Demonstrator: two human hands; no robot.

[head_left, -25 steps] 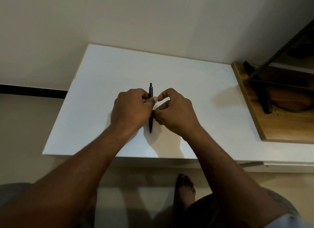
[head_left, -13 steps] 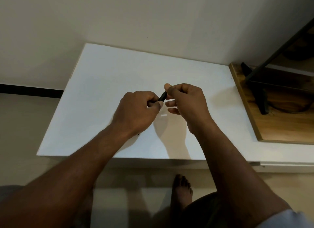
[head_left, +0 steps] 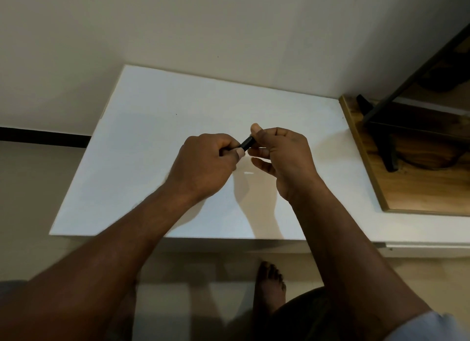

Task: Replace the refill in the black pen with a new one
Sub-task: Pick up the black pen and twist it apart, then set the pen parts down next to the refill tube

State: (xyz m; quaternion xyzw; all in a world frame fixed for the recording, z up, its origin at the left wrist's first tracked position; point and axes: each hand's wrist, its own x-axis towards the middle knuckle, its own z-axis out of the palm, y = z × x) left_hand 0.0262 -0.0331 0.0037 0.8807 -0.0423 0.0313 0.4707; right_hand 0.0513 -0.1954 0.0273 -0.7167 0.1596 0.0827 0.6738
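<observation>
A big pale wall (head_left: 229, 30) is seen at the top. Under it, a white table (head_left: 152, 127) is set against the wall. A tan floor (head_left: 30, 188) is seen to the left of the table and below it. A thin black strip (head_left: 43, 137) is seen where the floor meets the wall.

On the right, a brown wooden board (head_left: 407, 188) is laid beside the table top. A black metal frame (head_left: 407, 78) is stood on it.

Two bare arms are stretched out over the table. A pale sleeve (head_left: 427, 325) is seen at the bottom right corner. A bare foot (head_left: 269, 284) is rested on the floor under the table edge.

The left hand (head_left: 206, 162) is curled into a fist, and the lower end of the black pen (head_left: 246, 144) is gripped inside it. The upper end of the pen is pinched by the thumb and first finger of the right hand (head_left: 282, 152). The other fingers of that hand are loosely bent below the pen.

The pen is held up in the air over the middle of the table, between the two hands. It is tilted, with its right end higher. Only a short black bit of it is seen; the rest is hidden by the hands.

A tiny bright streak (head_left: 248, 173) is seen on the table under the hands. What it is cannot be told.
</observation>
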